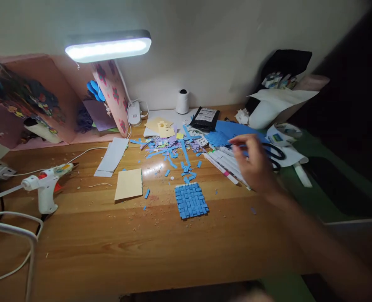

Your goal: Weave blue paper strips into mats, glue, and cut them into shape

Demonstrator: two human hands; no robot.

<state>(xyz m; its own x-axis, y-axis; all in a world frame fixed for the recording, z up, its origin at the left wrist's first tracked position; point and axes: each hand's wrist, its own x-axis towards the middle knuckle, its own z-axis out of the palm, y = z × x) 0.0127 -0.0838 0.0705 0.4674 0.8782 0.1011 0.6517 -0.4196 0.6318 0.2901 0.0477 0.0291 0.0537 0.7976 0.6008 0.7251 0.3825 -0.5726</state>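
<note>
My right hand [252, 163] reaches in from the right, over white marker pens [223, 165] and in front of black-handled scissors [276, 155]. Its fingers are loosely bent and apart, and I see nothing held in them. The hand hides part of the scissors. A blurred skin-toned patch at the bottom edge appears to be my left hand [252, 296]; its fingers do not show. Flat on the table lies a woven blue paper square [191, 200]. Behind it are blue paper strips [185, 153] and a heap of purple and blue scraps [167, 143].
A white glue gun [45, 188] with cords stands left, near a cream paper square [128, 184] and folded white paper [112, 157]. A lit lamp [110, 48] overhangs the pink box [69, 105]. Behind are a thread spool [182, 102], black packet [205, 118] and blue sheet [233, 129].
</note>
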